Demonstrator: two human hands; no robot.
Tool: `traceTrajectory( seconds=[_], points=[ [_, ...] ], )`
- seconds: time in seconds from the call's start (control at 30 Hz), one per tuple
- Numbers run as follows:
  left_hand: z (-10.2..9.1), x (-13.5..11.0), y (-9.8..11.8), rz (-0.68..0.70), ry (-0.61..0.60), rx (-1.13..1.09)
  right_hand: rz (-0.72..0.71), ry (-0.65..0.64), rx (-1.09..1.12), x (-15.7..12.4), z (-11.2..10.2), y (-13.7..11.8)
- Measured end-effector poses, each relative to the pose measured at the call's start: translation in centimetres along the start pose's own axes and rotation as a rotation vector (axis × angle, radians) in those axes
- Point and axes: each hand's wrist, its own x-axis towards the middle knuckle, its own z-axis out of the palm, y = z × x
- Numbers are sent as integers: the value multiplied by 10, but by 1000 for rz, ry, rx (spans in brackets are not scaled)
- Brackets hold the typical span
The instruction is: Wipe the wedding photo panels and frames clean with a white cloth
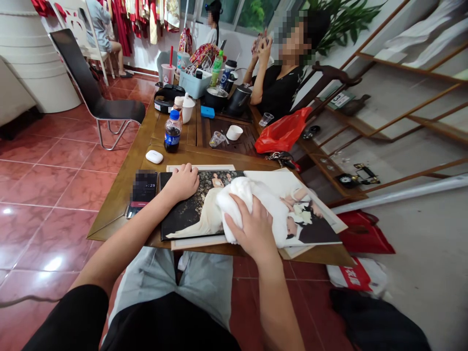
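Observation:
An open photo album lies on the wooden table, its pages showing large wedding pictures. My left hand rests flat on the upper left of the left page, fingers outstretched and holding nothing. A bunched white cloth is pressed onto the album near its middle, with my right hand gripping it from above. The cloth covers part of the picture beneath. Pale boards stick out from under the album. Left of my left forearm lies a phone with its screen lit.
Beyond the album stand a cola bottle, a white earbud case, a paper cup and a red plastic bag. A person sits at the table's far right. A black chair stands left, shelving right.

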Motion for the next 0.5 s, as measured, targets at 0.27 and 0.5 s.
traceTrajectory(
  seconds=[0.27,0.5],
  points=[
    [-1,-1,0,-4,-13,-9,27,-38,19,60,11,12],
    [-1,-1,0,-15,-1,4,19,-30,1,70,17,15]
  ],
)
